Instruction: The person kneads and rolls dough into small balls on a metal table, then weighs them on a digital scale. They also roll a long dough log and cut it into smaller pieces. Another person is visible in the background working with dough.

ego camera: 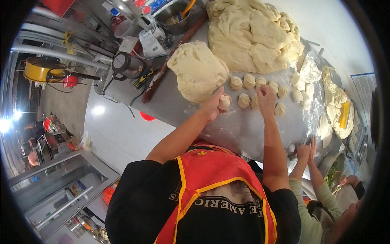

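My left hand (pixel 215 105) is closed around a small ball of dough (pixel 224 102), beside a large smooth lump of dough (pixel 198 71) on the metal worktable (pixel 234 128). Over two short rows of small dough pieces (pixel 243 100) is my right hand (pixel 267 97), fingertips down at a piece in the upper row; whether it grips that piece cannot be told. A much larger mound of dough (pixel 249 36) lies behind the rows. To their right several floured dough pieces (pixel 297 95) sit in a cluster.
Along the left runs a long wooden rolling pin (pixel 158 80), near a dark jug (pixel 125 64) and a steel bowl (pixel 173 18). At the right a co-worker's hands (pixel 306 151) press on the table near flattened dough (pixel 324 129). A yellow scraper (pixel 344 115) rests on more dough.
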`<state>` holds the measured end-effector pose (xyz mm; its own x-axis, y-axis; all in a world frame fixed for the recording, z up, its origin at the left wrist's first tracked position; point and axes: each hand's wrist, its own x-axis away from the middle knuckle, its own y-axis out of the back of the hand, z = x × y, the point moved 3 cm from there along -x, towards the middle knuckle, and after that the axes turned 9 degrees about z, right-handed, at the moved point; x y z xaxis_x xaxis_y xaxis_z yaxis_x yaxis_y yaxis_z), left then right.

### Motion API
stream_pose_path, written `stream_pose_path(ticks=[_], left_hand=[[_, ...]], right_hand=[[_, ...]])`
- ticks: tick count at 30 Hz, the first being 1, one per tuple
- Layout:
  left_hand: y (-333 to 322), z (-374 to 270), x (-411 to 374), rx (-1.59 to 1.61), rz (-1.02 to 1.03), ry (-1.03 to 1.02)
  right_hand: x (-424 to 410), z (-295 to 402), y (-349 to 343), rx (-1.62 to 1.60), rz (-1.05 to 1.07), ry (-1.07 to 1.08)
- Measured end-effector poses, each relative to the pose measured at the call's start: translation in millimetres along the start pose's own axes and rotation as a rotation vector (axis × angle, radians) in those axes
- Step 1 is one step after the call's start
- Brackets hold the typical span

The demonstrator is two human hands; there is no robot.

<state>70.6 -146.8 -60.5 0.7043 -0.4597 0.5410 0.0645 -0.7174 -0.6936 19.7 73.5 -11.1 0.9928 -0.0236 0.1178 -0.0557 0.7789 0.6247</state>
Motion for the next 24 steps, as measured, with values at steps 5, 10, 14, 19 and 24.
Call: stream_pose_path(ticks=[5, 10, 14, 19, 24], left_hand=[[-32, -30, -24, -1.018, -0.133, -0.165], [-88, -61, -34, -1.860, -0.236, -0.751], [-90, -48, -86, -2.106, -0.132, -0.724], [-92, -38, -110, -2.173, -0.083, -0.692], [-93, -41, -109, -2.248, 0.051, -0.589]], right_hand=[[-15, -3, -29, 0.142, -0.012, -0.106], [-24, -4, -41, 0.084, -0.088, -0.090], [-32, -18, -44, -0.035, -0.110, -0.090], [-36, -13, -30, -0.099, -0.034, -0.194], [-30, -22, -12, -0.218, 0.147, -0.185]])
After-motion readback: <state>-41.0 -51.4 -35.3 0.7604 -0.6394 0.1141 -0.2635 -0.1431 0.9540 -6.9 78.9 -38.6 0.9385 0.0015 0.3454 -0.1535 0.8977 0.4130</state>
